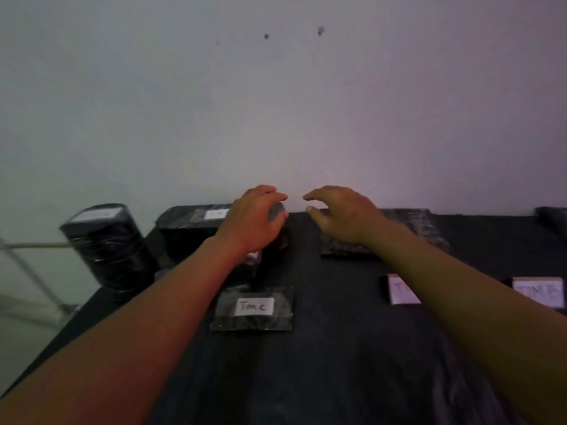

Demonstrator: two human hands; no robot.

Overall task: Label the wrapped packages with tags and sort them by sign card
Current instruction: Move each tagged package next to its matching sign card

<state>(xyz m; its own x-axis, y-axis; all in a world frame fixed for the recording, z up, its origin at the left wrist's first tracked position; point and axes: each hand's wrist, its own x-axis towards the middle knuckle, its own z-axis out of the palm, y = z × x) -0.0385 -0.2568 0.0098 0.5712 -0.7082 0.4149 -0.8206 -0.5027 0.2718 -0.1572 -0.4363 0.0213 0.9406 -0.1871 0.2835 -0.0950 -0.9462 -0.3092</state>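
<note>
My left hand (256, 217) curls over the top of a small upright black wrapped package (277, 233) near the table's back edge. My right hand (340, 214) hovers beside it with loosely bent fingers, holding nothing, above a flat black wrapped package (408, 228). A flat wrapped package with a white tag reading "Tim C" (253, 306) lies in front of the left hand. A boxy wrapped package (190, 225) with a white tag sits at the back left. A tall wrapped cylinder (107, 246) with a tag on top stands at the far left.
Two white sign cards stand on the right: one (400, 289) partly behind my right forearm, another (538, 291) near the right edge. A dark package (552, 217) shows at the far right corner. A black cloth (322, 363) covers the table; a pale wall rises behind.
</note>
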